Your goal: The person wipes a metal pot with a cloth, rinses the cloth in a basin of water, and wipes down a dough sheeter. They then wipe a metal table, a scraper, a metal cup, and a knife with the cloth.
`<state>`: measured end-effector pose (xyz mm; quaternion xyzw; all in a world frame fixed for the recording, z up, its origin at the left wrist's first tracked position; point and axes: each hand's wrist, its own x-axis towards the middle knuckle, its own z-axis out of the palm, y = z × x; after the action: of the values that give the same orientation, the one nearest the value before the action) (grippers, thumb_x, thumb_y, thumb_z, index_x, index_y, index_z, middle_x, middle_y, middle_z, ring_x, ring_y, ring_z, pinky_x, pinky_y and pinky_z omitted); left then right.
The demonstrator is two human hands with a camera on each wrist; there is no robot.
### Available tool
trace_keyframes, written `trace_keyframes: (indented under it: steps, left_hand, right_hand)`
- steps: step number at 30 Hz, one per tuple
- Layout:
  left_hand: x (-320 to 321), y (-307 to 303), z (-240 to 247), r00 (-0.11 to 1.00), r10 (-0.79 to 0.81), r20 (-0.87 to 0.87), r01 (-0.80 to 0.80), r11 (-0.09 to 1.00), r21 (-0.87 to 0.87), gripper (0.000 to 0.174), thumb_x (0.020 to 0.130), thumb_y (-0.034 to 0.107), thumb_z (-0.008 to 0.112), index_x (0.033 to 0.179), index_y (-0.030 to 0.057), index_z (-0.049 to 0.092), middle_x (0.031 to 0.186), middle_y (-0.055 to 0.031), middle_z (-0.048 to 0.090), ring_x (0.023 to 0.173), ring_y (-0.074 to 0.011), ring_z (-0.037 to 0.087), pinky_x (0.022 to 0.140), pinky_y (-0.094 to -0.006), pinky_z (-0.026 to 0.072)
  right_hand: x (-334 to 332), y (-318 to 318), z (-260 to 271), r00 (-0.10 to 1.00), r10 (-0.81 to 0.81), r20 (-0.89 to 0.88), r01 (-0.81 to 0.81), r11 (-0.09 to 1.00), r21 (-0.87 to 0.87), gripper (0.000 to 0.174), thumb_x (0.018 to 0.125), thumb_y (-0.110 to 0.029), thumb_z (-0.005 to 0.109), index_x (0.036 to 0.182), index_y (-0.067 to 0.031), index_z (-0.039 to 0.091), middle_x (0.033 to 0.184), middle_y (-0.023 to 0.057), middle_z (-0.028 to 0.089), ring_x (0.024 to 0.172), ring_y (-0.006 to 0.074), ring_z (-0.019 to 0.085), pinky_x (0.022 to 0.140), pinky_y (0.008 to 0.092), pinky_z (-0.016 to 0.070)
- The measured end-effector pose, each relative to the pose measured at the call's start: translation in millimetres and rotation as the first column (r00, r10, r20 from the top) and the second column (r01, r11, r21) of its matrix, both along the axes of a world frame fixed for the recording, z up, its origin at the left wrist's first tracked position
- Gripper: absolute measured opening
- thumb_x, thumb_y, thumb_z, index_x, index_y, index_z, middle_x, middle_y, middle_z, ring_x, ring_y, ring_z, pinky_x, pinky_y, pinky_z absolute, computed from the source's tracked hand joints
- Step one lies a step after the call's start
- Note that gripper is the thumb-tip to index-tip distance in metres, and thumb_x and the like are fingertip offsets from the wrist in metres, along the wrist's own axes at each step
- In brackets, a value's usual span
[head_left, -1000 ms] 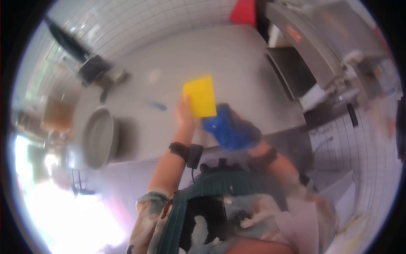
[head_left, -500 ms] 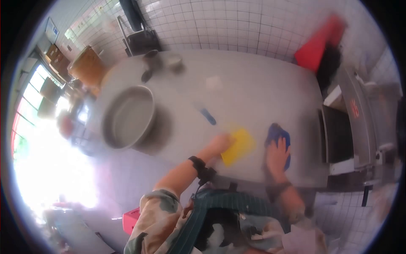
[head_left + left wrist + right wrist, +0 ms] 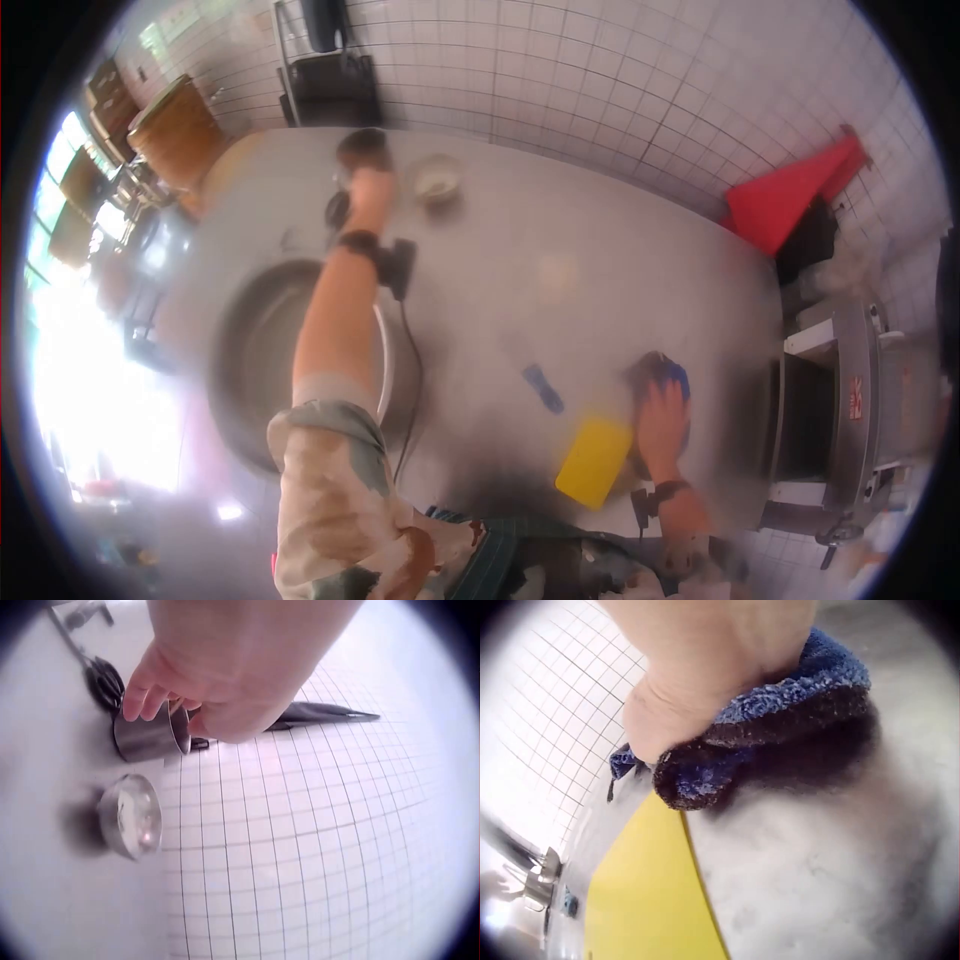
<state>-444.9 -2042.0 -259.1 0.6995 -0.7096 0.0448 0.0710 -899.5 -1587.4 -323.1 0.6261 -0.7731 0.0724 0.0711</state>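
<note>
At the far left of the table, my left hand (image 3: 370, 195) reaches to a dark metal cup (image 3: 362, 148). In the left wrist view the fingers of the left hand (image 3: 225, 675) hang over the mouth of the cup (image 3: 150, 739), thumb apart from them; what they touch inside is hidden. My right hand (image 3: 660, 425) rests with extended fingers on a bunched blue cloth (image 3: 683, 385), whose folded dark edge shows below the hand in the right wrist view. Flat on the table beside the cloth lies a yellow sheet (image 3: 595, 462).
A large round metal basin (image 3: 240, 370) sits under my left forearm. A small metal bowl (image 3: 437, 182) stands right of the cup, and a small blue object (image 3: 543, 388) lies left of the yellow sheet. Metal equipment (image 3: 840, 400) borders the right side; a red object (image 3: 785, 200) is behind.
My left hand has let go of the yellow sheet and moved far left to the cup. The right hand, formerly holding the cloth near the sheet, now rests on it farther right.
</note>
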Motion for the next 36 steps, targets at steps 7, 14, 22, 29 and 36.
trace_keyframes:
  steps: [7, 14, 22, 29, 36]
  left_hand:
    - [83.4, -48.5, -23.9, 0.967, 0.108, 0.229, -0.105, 0.994, -0.028, 0.021, 0.08, 0.01, 0.062, 0.101, 0.006, 0.067, 0.09, -0.0136, 0.069, 0.09, -0.0296, 0.067, 0.074, -0.0419, 0.0555]
    - [67.9, -43.9, -18.3, 0.264, 0.403, -0.876, -0.22, 0.91, 0.353, 0.024, 0.085, 0.023, 0.057, 0.104, 0.0087, 0.059, 0.094, -0.0115, 0.061, 0.084, -0.0297, 0.064, 0.071, -0.0418, 0.0506]
    - [21.3, -25.4, 2.1, 0.084, 0.367, -0.927, -0.218, 0.914, 0.342, 0.037, 0.084, 0.04, 0.053, 0.109, 0.0121, 0.053, 0.082, -0.0036, 0.05, 0.069, -0.0244, 0.063, 0.06, -0.0362, 0.0501]
    - [44.8, -28.4, -28.2, -0.218, 0.374, -0.902, -0.288, 0.858, 0.425, 0.024, 0.089, 0.034, 0.047, 0.086, 0.0102, 0.05, 0.069, -0.0041, 0.045, 0.063, -0.0247, 0.058, 0.058, -0.044, 0.0551]
    - [40.5, 9.1, 35.0, -0.219, 0.329, -0.918, -0.266, 0.885, 0.381, 0.023, 0.09, 0.035, 0.056, 0.09, 0.0122, 0.053, 0.061, -0.0014, 0.042, 0.051, -0.0173, 0.045, 0.053, -0.0405, 0.051]
  right_hand:
    - [3.1, 3.4, -1.4, 0.994, -0.104, 0.025, 0.103, 0.994, 0.044, 0.039, 0.088, -0.019, 0.052, 0.126, -0.0121, 0.055, 0.134, 0.0171, 0.046, 0.131, 0.0342, 0.036, 0.11, 0.0545, 0.0213]
    - [-0.3, 0.7, 0.2, 0.997, -0.079, 0.026, 0.077, 0.995, 0.06, 0.038, 0.086, -0.02, 0.052, 0.123, -0.0125, 0.057, 0.132, 0.0166, 0.048, 0.13, 0.0343, 0.037, 0.11, 0.0545, 0.0221]
    - [-1.1, 0.2, 3.0, 0.997, -0.071, 0.044, 0.069, 0.997, 0.035, 0.038, 0.086, -0.02, 0.053, 0.123, -0.0132, 0.058, 0.132, 0.0161, 0.048, 0.13, 0.0342, 0.038, 0.11, 0.0547, 0.0222]
    - [2.6, -0.3, 5.6, 0.997, -0.043, 0.066, 0.044, 0.999, -0.029, 0.038, 0.083, -0.014, 0.054, 0.12, -0.0096, 0.059, 0.13, 0.019, 0.049, 0.13, 0.034, 0.039, 0.11, 0.0526, 0.0248]
    - [2.9, 0.5, 6.7, 0.997, -0.011, 0.077, 0.019, 0.994, -0.107, 0.037, 0.086, -0.021, 0.054, 0.121, -0.0129, 0.059, 0.131, 0.0168, 0.05, 0.128, 0.0342, 0.04, 0.107, 0.0549, 0.0253]
